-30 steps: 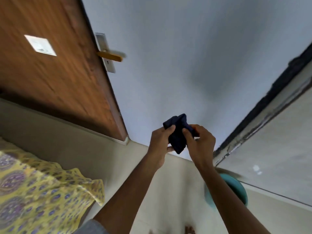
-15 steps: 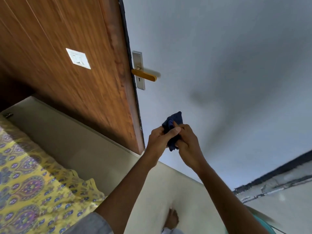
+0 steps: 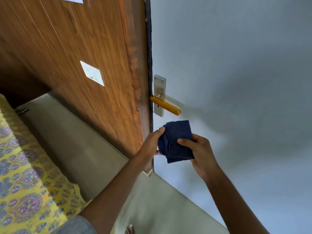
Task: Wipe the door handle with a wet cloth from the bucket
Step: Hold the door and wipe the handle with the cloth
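Handle [image 3: 166,105] (yellow) unobstructed, w/ cloth [image 3: 177,141] just below it.

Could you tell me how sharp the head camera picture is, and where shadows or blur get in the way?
Head view: the folded navy cloth and both hands, left hand and right hand, are fairly sharp; the yellow door handle casts a soft smeared shadow on the white door; the patterned bedsheet is motion-blurred; the wide lens tilts the wooden panel.
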